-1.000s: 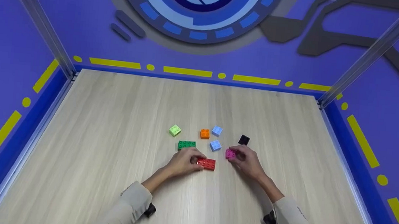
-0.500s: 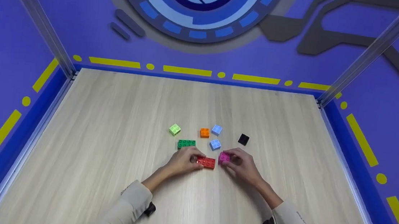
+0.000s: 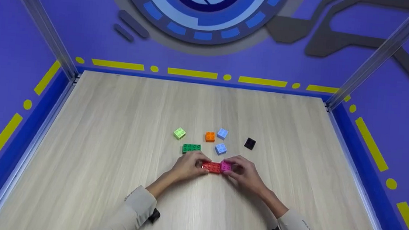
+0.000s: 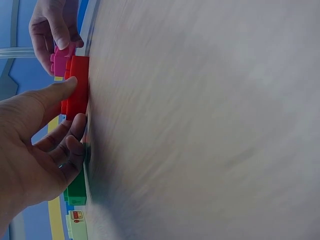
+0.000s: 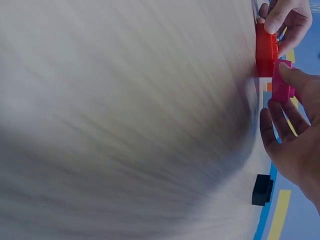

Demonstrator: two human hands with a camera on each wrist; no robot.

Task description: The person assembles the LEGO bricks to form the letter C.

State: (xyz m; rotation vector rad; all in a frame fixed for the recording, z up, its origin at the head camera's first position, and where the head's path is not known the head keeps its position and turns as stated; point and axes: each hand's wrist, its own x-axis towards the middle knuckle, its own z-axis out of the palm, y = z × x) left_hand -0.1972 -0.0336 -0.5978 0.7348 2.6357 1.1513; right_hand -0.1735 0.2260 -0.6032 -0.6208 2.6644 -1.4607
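My left hand (image 3: 189, 165) pinches the left end of a red building brick (image 3: 213, 167), which lies flat on the wooden table. Between the thumb and fingers of my right hand (image 3: 247, 172) is a smaller pink building brick (image 3: 226, 166). In the right wrist view the pink brick (image 5: 282, 82) is raised off the table, its underside about level with the top of the red brick (image 5: 265, 52). It overhangs the red brick's right end; whether the studs are joined cannot be told. The left wrist view also shows the pink brick (image 4: 62, 60) higher than the red one (image 4: 78, 90).
A green brick (image 3: 191, 148) lies just beyond my left hand. Farther back are a lime brick (image 3: 179, 133), an orange brick (image 3: 210, 137) and two light blue bricks (image 3: 220, 149). A black brick (image 3: 249, 143) lies beyond my right hand. Walls border the table (image 3: 135, 105).
My right hand has carried the pink brick left and toward me, from beside the black brick to the red brick's right end. My left hand and the red brick have stayed in place.
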